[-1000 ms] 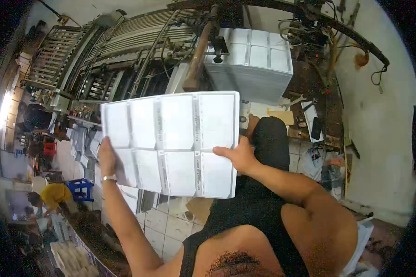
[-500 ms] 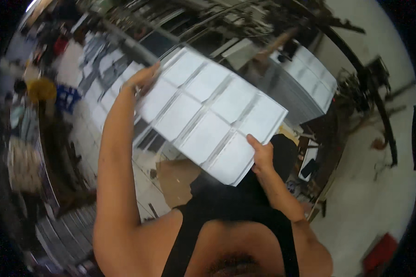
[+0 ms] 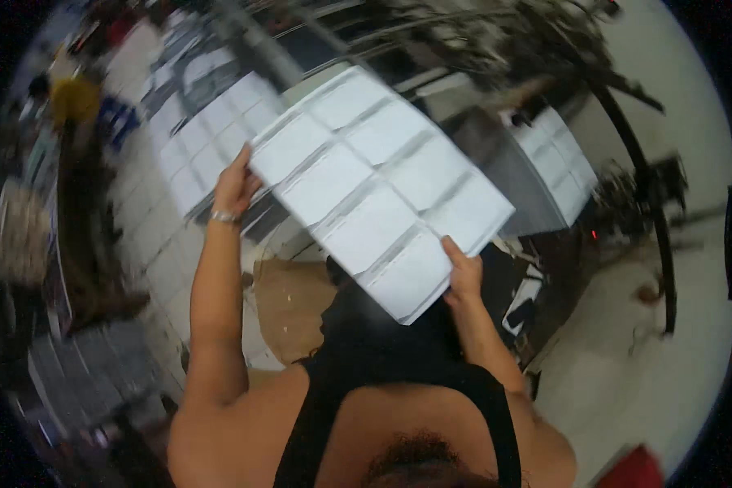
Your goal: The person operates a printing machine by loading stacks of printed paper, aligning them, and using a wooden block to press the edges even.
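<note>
Panelled white sheet (image 3: 380, 191) is up in the air, mid-view, in front of the torso; can't tell if it's one sheet or several. Both hands on it. Left hand (image 3: 236, 183) pinches the left corner, fingers curled at the edge. Right hand (image 3: 464, 276) grips the opposite short edge about halfway along, thumb on top, fingers under.

Sheet sits slanted: one corner points up-view, the opposite one down toward the black top (image 3: 382, 362) and overlaps dark clothing in view. Long far edge faces the machine (image 3: 464, 41); long near edge faces the tiled floor (image 3: 150, 260) and brown cardboard (image 3: 289, 317). No hand on either long edge.

Room: right corner is tight in view, overlapping the side of the tall paper stack (image 3: 557, 175). Left short edge lies just beside the laid-out paper piles (image 3: 220, 134), so little gap there either. Most open side is lower left: floor tiles between left forearm and the dark bench-like surface (image 3: 77, 220). On the right, pale wall (image 3: 667, 203) is well apart from the right hand; dark curved bar (image 3: 659, 228) stands between. Background is blurred, so clearances in depth can't be told.
</note>
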The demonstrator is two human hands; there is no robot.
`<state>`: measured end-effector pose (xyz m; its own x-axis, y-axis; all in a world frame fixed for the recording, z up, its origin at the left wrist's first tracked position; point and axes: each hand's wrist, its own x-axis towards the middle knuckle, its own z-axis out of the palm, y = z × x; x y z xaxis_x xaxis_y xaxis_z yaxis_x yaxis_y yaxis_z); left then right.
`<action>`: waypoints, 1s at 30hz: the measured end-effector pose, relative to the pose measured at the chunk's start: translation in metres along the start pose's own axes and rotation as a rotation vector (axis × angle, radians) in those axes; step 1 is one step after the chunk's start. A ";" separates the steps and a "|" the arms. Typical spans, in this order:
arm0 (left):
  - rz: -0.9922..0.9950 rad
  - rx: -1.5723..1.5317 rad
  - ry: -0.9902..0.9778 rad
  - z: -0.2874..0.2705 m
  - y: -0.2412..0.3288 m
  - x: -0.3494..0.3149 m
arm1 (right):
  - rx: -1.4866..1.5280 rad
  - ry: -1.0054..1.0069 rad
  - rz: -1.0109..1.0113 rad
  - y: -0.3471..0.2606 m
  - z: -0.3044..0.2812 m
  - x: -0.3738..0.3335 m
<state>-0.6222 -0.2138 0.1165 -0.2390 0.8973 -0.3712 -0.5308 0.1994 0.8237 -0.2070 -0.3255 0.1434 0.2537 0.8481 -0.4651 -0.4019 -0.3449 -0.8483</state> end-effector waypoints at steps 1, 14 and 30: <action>-0.047 0.163 0.056 -0.001 0.004 0.001 | 0.019 -0.029 -0.029 0.000 0.000 0.001; 0.209 -0.175 -0.211 0.030 0.040 -0.031 | 0.010 -0.256 -0.221 -0.035 0.001 0.018; 0.131 -0.420 -1.035 0.225 0.067 -0.061 | 0.314 0.184 -0.752 -0.083 -0.108 -0.091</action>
<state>-0.4606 -0.1664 0.2904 0.3731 0.8358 0.4029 -0.8299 0.1064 0.5477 -0.1013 -0.4173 0.2290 0.6812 0.7185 0.1403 -0.2870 0.4384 -0.8517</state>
